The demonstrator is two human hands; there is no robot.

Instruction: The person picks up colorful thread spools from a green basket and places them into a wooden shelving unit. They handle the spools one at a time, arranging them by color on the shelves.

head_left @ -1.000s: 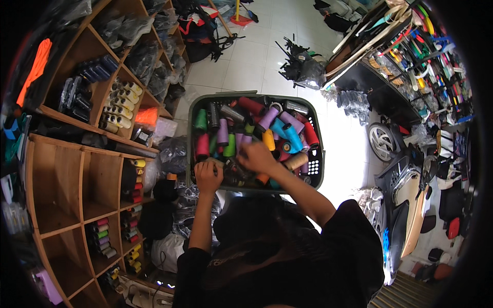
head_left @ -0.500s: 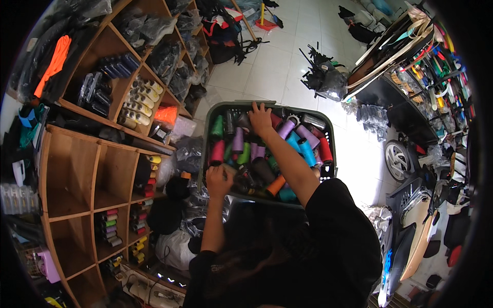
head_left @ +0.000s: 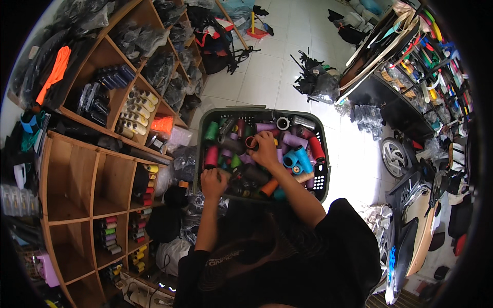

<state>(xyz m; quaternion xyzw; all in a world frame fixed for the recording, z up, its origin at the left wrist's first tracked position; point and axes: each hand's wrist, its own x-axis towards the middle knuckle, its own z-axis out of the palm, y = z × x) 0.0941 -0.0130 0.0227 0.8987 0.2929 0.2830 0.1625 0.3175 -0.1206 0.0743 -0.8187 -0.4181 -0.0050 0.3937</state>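
A dark green plastic basket (head_left: pixel 326 154) stands in front of me, heaped with thread spools of many colours. My right hand (head_left: pixel 265 150) reaches into its middle, with the fingers closed at a dark spool (head_left: pixel 250 142) that shows a reddish-orange ring at its end. Over the near left corner of the basket, my left hand (head_left: pixel 212 184) has its fingers curled in; what they grip is hidden. A pinkish-red spool (head_left: pixel 211 157) lies just beyond the left hand. Blue spools (head_left: pixel 303 159) and an orange spool (head_left: pixel 268 188) lie to the right and nearer to me.
A wooden cubbyhole shelf (head_left: pixel 92 177) with spools and plastic-wrapped goods lines the left side. Black straps (head_left: pixel 313 72) lie heaped on the tiled floor (head_left: pixel 267 66) beyond the basket. A motorbike (head_left: pixel 405 205) stands at the right, below a rack (head_left: pixel 431 72) hung with coloured strips.
My right hand has come back from the basket's far rim to its middle. Spools there have shifted, and the blue ones are turned. My left hand stays at the near left corner.
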